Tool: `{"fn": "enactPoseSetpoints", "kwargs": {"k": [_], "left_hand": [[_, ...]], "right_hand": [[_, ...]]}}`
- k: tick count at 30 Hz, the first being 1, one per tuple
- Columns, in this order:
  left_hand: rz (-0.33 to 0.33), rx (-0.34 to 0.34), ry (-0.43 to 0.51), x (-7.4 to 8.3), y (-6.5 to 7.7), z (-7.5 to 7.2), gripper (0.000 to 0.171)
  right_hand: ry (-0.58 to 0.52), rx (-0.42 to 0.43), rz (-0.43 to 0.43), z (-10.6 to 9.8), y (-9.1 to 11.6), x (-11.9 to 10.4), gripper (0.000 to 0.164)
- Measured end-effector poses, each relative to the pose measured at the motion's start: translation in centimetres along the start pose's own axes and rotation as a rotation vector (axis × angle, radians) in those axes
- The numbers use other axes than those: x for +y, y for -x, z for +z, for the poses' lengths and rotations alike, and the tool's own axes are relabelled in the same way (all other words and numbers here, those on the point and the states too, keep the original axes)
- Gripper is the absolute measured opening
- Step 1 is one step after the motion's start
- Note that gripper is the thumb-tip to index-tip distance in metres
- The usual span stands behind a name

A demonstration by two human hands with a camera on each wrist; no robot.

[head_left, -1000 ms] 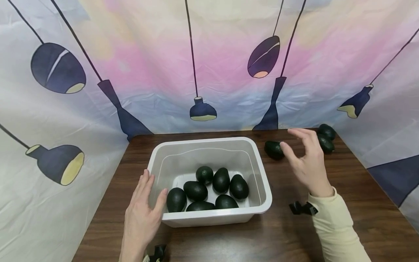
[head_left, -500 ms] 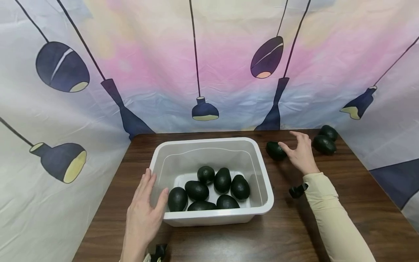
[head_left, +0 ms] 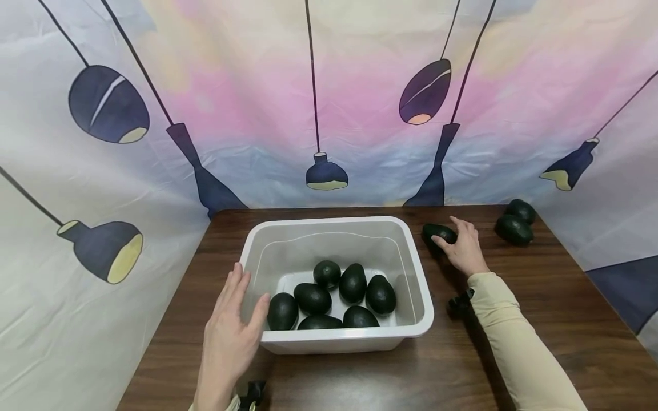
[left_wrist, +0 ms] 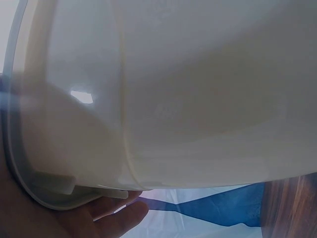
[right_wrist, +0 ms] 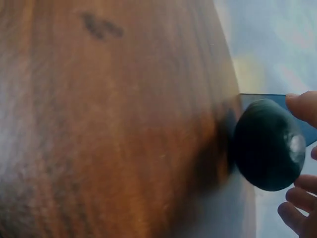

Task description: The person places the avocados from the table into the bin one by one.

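Since half a second ago, the right hand has moved a little to the left, so that it now comes close around the single avocado, which seems to have shifted slightly toward the far edge. This avocado is near the far edge of the tabletop, between the right side of the box and the right hand, thus to the left of this hand. Its long axis seems to run nearly along the far edge, from left to right, with the right end sinking slightly toward the person. The thumb lies at its near side and the fingers at its other side; whether they already grip it, and whether it touches the wood, I cannot tell. The right hand is clearly the nearer one, because the left hand is across the box, at its left rim, with the fingers rather straight and holding no avocado. Seven avocados lie on the floor of the box. Near the far right corner of the tabletop, two more avocados lie close together, well apart from the box. The tabletop is of brown wood, and behind its far edge hangs a cloth with painted lamps.
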State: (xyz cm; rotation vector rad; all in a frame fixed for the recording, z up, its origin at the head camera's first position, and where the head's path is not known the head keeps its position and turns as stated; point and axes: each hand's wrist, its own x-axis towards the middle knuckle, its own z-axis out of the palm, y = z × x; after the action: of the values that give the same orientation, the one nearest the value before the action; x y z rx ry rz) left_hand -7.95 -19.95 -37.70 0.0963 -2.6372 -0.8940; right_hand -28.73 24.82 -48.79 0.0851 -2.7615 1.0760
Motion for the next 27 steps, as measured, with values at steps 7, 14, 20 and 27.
{"fn": "enactPoseSetpoints", "kwargs": {"k": [7,14,20,27], "left_hand": [[0.007,0.001,-0.001,0.03,-0.04,-0.06,0.061],[0.001,0.004,0.007,0.11,0.02,0.07,0.061],[0.010,0.004,0.013,0.14,0.13,0.01,0.060],[0.013,0.002,0.009,0.08,0.00,-0.09,0.061]], "right_hand": [[0.031,-0.046,-0.026,0.10,-0.09,0.44,0.082],[0.039,-0.050,-0.031,0.17,-0.13,0.39,0.077],[0.026,-0.044,-0.014,0.26,0.16,0.46,0.072],[0.003,-0.015,0.004,0.37,0.73,0.45,0.071]]}}
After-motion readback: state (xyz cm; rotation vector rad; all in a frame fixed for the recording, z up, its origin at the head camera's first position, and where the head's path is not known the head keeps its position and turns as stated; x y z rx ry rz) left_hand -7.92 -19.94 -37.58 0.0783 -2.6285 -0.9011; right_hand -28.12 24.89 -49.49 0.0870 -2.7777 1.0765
